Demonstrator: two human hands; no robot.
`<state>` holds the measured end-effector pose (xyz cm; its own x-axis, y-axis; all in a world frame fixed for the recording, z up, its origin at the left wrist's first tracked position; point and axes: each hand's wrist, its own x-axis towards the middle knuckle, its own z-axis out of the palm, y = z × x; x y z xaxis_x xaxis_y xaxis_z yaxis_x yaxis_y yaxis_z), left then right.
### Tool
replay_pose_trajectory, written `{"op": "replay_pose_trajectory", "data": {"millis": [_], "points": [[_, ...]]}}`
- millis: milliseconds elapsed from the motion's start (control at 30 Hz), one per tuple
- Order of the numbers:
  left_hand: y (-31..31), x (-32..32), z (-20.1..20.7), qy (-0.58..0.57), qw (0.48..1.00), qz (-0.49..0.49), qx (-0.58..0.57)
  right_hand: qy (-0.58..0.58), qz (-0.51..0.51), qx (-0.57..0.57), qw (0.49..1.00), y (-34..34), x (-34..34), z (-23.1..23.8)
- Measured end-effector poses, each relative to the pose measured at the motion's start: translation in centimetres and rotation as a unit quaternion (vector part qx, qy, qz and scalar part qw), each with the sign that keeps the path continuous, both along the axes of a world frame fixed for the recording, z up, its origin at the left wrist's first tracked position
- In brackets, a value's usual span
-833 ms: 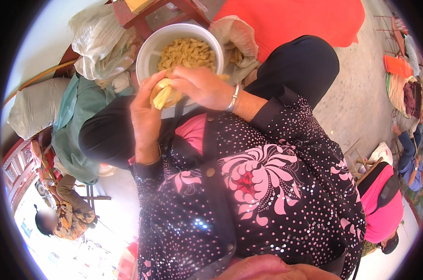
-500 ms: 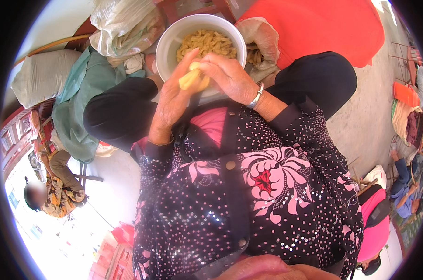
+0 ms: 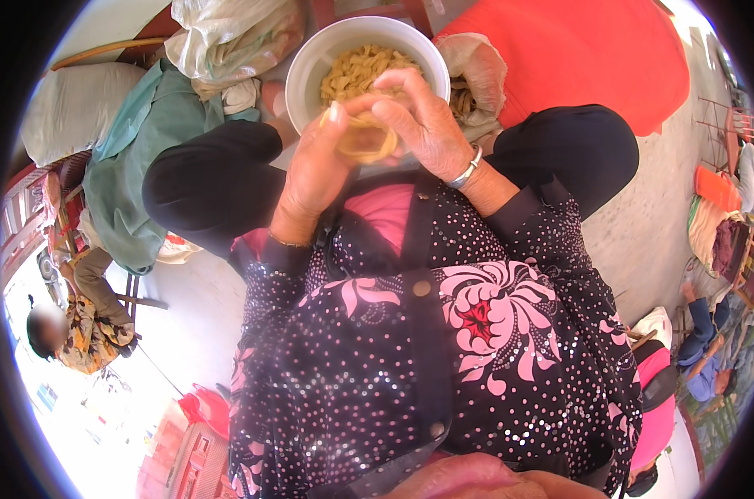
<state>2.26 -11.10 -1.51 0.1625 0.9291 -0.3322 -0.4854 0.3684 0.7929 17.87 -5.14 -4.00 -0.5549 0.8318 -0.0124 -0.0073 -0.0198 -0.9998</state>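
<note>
Here: two hands, one yellow loop, one tub.

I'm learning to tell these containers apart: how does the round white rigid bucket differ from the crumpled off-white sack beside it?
The round white rigid bucket has a smooth, circular rim; the crumpled off-white sack has a soft, uneven mouth. The bucket holds yellowish pieces, the sack browner ones. The left hand and right hand partly hide the bucket but not the sack. Both are open and pale.
</note>
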Motion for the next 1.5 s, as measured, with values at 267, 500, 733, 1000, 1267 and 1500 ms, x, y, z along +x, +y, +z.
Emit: {"op": "replay_pose_trajectory", "data": {"millis": [267,500,733,1000,1267,1500], "points": [[0.4,-1.0,-1.3,-0.237,0.971,0.010,-0.029,-0.004,-0.093,-0.001,0.996,0.1,2.2,-0.6],[0.8,-1.7,-0.6,-0.231,0.972,0.046,-0.009,-0.069,-0.047,0.038,0.996,1.0,4.9,-1.5],[1.4,-1.2,-1.4,-0.051,0.995,0.089,-0.005,-0.124,0.024,-0.015,0.992,0.7,3.9,-1.6],[1.4,-1.3,-1.7,0.076,0.993,0.062,-0.059,-0.116,0.075,-0.099,0.985,0.7,2.8,-1.6],[0.8,-1.0,-1.6,0.020,0.993,0.106,-0.045,-0.118,0.094,0.025,0.988,0.4,2.6,-0.1],[2.3,-1.9,-0.2,0.051,0.988,0.144,-0.017,-0.139,0.062,0.117,0.981,2.2,3.8,1.4]]}}
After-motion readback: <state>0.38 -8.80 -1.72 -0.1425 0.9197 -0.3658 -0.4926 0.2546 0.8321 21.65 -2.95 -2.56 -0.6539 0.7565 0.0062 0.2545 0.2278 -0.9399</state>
